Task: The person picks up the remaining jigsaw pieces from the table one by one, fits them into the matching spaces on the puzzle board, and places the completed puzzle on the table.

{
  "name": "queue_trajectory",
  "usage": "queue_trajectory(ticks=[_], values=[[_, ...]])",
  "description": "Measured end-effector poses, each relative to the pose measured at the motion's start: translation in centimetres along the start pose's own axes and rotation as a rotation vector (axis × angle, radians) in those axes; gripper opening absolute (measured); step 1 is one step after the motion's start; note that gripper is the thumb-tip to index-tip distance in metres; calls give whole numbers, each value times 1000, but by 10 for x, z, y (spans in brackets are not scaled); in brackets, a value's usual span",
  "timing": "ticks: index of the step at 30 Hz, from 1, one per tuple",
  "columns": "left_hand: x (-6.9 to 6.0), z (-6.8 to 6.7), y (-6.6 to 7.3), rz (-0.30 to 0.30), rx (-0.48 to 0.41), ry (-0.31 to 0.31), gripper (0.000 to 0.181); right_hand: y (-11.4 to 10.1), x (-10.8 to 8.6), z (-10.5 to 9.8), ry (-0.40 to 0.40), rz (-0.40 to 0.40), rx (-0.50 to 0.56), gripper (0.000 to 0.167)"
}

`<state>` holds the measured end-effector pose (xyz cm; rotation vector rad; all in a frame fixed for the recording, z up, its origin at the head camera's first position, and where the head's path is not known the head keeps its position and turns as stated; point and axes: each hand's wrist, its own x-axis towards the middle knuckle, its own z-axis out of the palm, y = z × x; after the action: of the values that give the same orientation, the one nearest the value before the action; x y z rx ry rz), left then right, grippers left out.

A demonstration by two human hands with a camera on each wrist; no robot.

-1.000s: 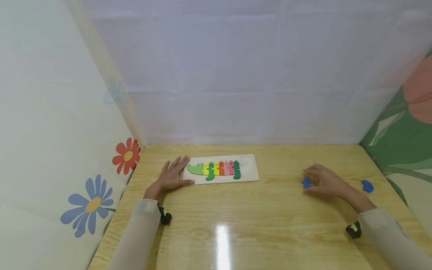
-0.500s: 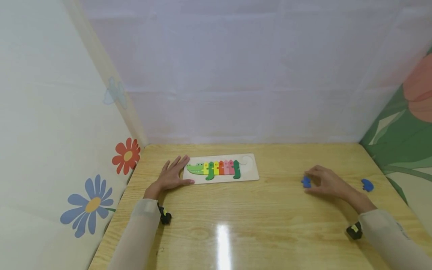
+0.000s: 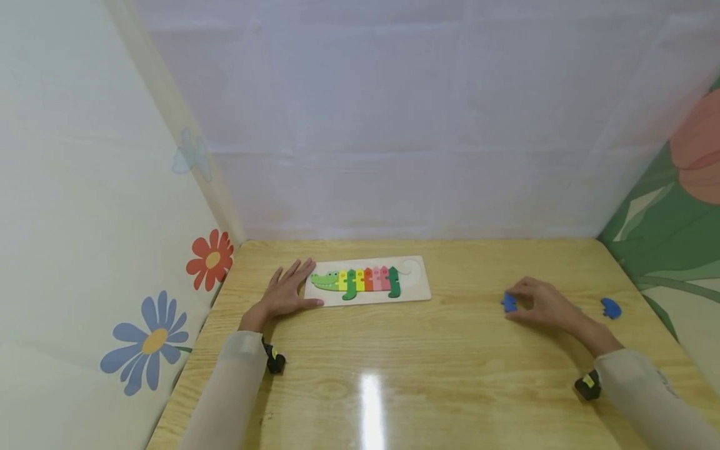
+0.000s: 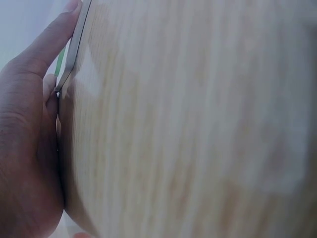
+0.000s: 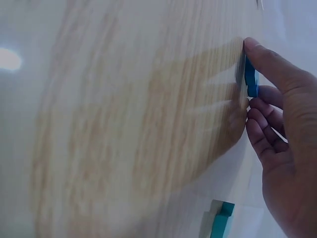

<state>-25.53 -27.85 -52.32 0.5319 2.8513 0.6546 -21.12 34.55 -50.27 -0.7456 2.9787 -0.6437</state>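
Observation:
A pale board [image 3: 417, 289] carries a crocodile puzzle [image 3: 350, 281] of green, yellow, orange and pink pieces, with a bare curled tail outline at its right end. My left hand [image 3: 285, 295] rests at the board's left end, fingers spread and thumb on the lower edge. On the right, my right hand [image 3: 542, 305] pinches a small blue piece [image 3: 509, 302] between thumb and fingers, low over the table. The right wrist view shows the blue piece [image 5: 251, 77] on edge-on view at the thumb tip of my right hand [image 5: 292, 124].
A curved blue piece [image 3: 610, 308] lies right of my right hand. A bit of green shows just behind that wrist. The wooden table [image 3: 450, 369] meets a white cloth backdrop [image 3: 394, 125], with flower-printed sheets at both sides.
My right hand stays nearly in place, its fingers shifted slightly around the blue piece. The left hand and the board have not visibly moved.

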Motion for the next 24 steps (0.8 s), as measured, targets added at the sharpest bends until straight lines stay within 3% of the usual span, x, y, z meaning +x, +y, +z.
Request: queue_trajectory(ticks=[5,12,24], values=[[0,1,1,-5,1,-6,110,1,0,1,7,-2,7,50],[0,1,1,2,5,-12,110,8,1,6,45,-64,16,41],[-1,-1,1,-1,9,-16,110,4,2,5,28,-65,45,40]])
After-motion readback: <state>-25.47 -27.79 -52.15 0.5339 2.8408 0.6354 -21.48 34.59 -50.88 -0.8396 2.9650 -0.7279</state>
